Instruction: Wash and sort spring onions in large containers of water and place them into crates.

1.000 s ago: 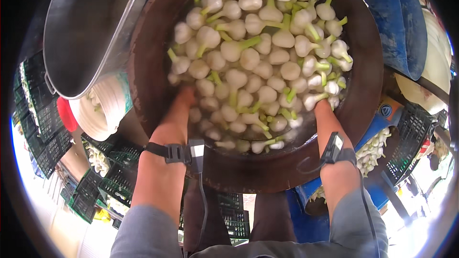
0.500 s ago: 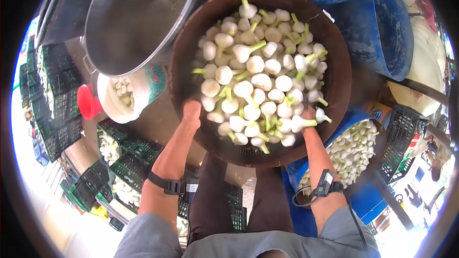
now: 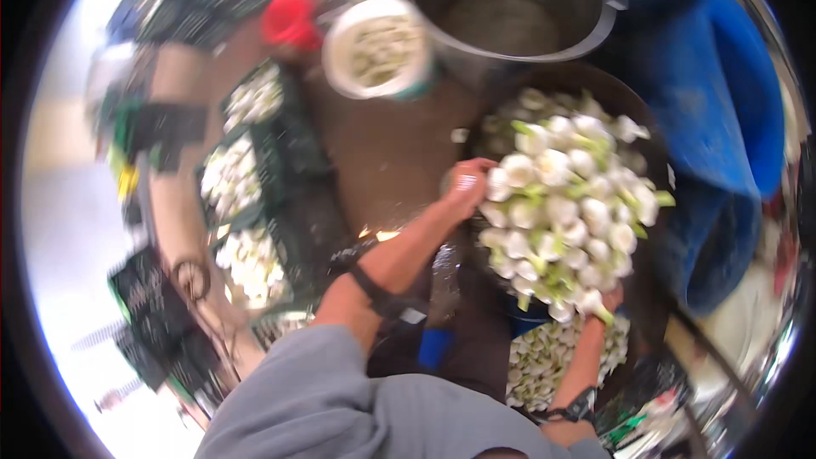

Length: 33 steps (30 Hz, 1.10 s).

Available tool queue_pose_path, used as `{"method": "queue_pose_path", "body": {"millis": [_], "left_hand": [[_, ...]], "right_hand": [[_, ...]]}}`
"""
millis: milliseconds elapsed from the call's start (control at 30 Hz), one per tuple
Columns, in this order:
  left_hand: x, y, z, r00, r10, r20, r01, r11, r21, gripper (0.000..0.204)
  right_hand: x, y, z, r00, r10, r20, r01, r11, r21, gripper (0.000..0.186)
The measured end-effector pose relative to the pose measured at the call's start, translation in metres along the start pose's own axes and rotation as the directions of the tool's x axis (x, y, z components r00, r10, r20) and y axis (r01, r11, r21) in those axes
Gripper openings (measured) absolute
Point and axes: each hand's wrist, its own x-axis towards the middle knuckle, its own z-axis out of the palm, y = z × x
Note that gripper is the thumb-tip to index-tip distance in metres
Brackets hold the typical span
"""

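A heap of fresh garlic bulbs [image 3: 565,204] with short green stems is held between my two hands over the near-left part of a dark round tub [image 3: 633,98]. The bulbs hide nearly all of the dark basket that seems to hold them. My left hand [image 3: 469,189] is closed at the heap's left side, its fingers curled toward the bulbs. At the near right, my right hand [image 3: 612,297] grips low beside the heap, its fingers mostly hidden by bulbs. Below it, a container full of loose garlic [image 3: 535,357] stands near my legs. The picture is blurred.
A large metal pot [image 3: 510,55] stands beyond the tub, next to a white bucket [image 3: 336,51] with bulbs inside and a red container [image 3: 291,19]. Dark crates [image 3: 285,149] of garlic line the left. Blue barrels [image 3: 710,136] rise at the right. The floor [image 3: 374,144] looks wet.
My view has turned to the left, and the surroundings have shifted right. The heap of garlic has come up and nearer from the middle of the tub, with both hands at its sides.
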Motion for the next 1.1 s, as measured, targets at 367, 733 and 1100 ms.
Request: {"method": "queue_pose_path", "body": {"millis": [367,733,1100], "left_hand": [[-0.125,-0.006,-0.106,0.986,0.042,-0.163,-0.083,0.964,-0.252,0.031],[-0.365,-0.049,-0.296,0.819,-0.118,-0.562,-0.169,0.886,-0.432,0.041],[-0.641,-0.150,-0.437,0.620,-0.334,-0.710,-0.239,0.782,-0.576,0.044]], "right_hand": [[-0.031,-0.113,0.094,0.685,-0.291,0.668,0.720,0.129,-0.682,0.045],[-0.174,-0.084,0.237,0.483,0.012,0.876,0.832,0.305,-0.463,0.020],[-0.418,0.060,0.331,0.142,0.639,0.756,0.346,0.684,-0.643,0.025]]}}
